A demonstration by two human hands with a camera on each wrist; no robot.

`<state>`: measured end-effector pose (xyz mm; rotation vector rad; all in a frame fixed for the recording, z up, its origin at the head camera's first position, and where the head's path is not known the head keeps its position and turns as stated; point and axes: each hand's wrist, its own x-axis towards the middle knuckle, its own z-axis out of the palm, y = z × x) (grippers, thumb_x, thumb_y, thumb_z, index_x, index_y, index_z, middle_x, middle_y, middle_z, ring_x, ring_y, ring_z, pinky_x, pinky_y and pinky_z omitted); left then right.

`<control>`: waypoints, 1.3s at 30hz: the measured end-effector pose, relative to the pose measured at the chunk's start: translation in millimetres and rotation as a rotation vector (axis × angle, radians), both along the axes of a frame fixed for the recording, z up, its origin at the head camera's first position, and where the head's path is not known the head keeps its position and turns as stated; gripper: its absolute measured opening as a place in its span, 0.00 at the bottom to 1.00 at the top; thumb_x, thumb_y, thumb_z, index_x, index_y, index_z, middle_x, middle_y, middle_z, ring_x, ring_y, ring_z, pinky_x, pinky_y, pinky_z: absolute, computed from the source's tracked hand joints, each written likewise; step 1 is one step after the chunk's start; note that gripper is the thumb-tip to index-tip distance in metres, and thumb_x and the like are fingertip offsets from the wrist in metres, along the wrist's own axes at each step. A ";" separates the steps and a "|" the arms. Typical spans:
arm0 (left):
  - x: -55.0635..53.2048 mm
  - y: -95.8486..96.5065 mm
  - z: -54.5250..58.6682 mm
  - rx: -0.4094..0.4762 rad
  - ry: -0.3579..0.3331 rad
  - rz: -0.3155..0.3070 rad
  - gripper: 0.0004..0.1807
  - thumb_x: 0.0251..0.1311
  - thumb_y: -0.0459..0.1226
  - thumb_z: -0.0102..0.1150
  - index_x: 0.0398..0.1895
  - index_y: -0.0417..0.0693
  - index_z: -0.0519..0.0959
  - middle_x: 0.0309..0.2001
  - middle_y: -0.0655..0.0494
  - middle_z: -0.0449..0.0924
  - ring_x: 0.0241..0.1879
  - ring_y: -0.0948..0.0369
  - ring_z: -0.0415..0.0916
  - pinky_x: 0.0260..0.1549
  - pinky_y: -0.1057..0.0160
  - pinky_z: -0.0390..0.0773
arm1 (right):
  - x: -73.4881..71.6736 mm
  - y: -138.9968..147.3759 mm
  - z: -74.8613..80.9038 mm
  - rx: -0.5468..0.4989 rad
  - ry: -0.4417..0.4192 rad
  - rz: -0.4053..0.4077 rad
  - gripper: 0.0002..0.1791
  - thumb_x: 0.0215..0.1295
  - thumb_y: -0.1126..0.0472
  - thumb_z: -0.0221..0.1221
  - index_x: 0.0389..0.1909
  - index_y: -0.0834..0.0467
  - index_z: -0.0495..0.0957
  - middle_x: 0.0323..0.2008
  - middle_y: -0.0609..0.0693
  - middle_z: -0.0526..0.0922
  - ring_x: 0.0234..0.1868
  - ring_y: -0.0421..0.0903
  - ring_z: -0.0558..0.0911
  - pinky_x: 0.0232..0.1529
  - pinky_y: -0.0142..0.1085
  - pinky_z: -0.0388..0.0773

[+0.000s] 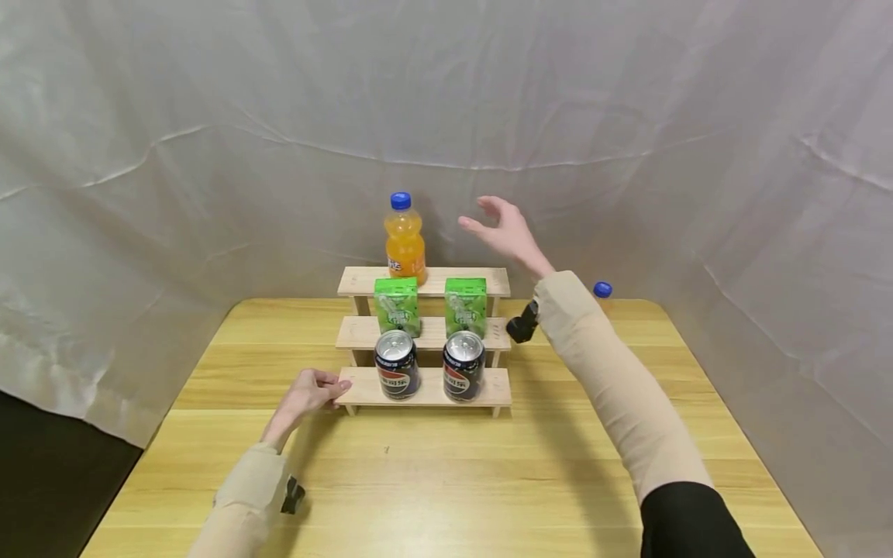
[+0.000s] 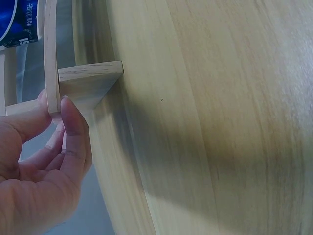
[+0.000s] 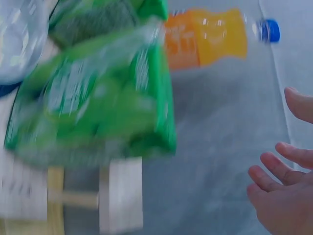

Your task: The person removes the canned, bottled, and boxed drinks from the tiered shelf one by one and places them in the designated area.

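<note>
Pale, creased curtain [image 1: 446,93] hangs behind a wood-grain table [image 1: 432,480], on which stands a three-tier wooden rack [image 1: 357,333]. At its front, the left hand [image 1: 312,393] pinches the left end of the bottom board [image 1: 430,387], thumb above and fingers beneath. The right hand [image 1: 507,229] is empty, fingers loosely parted, in the air above the right end of the top tier [image 1: 436,282]; the orange bottle [image 1: 405,244] stands left of centre on that tier. Two green cartons [image 1: 397,306] occupy the middle tier, two dark cans [image 1: 396,368] the lowest. Beyond the right sleeve [image 1: 614,380] shows a blue cap [image 1: 602,290] (what it tops is mostly hidden). A tug or lift by the left hand could tilt the rack, the tall bottle seeming likeliest to topple; a low swing of the black wrist device [image 1: 523,322] might knock the nearer carton.
</note>
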<state>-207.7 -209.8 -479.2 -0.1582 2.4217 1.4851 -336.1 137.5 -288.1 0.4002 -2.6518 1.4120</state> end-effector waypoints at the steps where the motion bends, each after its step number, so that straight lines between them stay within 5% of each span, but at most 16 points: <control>1: -0.2 -0.2 0.1 0.001 -0.001 0.000 0.21 0.68 0.35 0.62 0.50 0.21 0.75 0.31 0.50 0.83 0.24 0.66 0.77 0.32 0.68 0.85 | -0.4 -6.3 0.8 -0.004 -0.011 0.009 0.37 0.69 0.51 0.63 0.72 0.64 0.63 0.73 0.61 0.68 0.74 0.58 0.67 0.76 0.50 0.65; 20: 4.1 -0.4 -0.5 0.033 0.003 0.019 0.21 0.67 0.34 0.62 0.51 0.19 0.74 0.31 0.50 0.84 0.24 0.66 0.77 0.31 0.67 0.86 | -8.4 -93.0 1.4 -0.058 -0.122 0.164 0.30 0.75 0.47 0.55 0.71 0.60 0.67 0.71 0.56 0.71 0.71 0.53 0.71 0.75 0.45 0.68; 29: 3.3 -2.2 -1.5 0.035 0.013 0.004 0.19 0.67 0.34 0.62 0.48 0.20 0.75 0.29 0.54 0.83 0.24 0.67 0.76 0.31 0.67 0.86 | -9.5 -102.1 2.6 -0.109 -0.076 0.176 0.25 0.76 0.51 0.55 0.66 0.60 0.71 0.66 0.57 0.77 0.69 0.52 0.74 0.75 0.47 0.67; 39: 4.2 0.9 -2.7 0.028 0.010 0.000 0.19 0.67 0.34 0.62 0.48 0.20 0.76 0.29 0.52 0.83 0.24 0.66 0.77 0.31 0.65 0.86 | -3.9 -89.6 2.7 -0.127 0.020 0.086 0.22 0.74 0.54 0.58 0.61 0.64 0.73 0.62 0.60 0.80 0.65 0.54 0.77 0.72 0.45 0.72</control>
